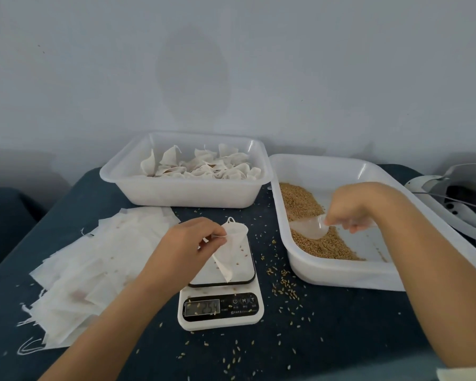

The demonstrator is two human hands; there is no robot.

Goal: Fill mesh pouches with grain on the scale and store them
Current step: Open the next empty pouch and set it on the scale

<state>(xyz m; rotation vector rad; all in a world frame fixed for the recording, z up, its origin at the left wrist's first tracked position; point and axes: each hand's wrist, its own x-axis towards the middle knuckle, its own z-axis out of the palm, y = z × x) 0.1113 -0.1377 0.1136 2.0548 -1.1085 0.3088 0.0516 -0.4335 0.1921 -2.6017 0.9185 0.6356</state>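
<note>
Dark blue cloth (pixel 327 325) covers the table, strewn with grain. On the scale (pixel 221 292), its blurred display unreadable, the left hand (pixel 187 240) pinches a mesh pouch (pixel 228 248) open. The right hand (pixel 352 213) grips a translucent scoop (pixel 311 226) in the grain tray (pixel 341 273), fingers partly hidden.

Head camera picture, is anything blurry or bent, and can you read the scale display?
Head view: soft, even light, no hard shadows; wide-angle bending at the edges; the right hand and its clear scoop are slightly motion-blurred; the scale display is too smeared to read surely.
</note>
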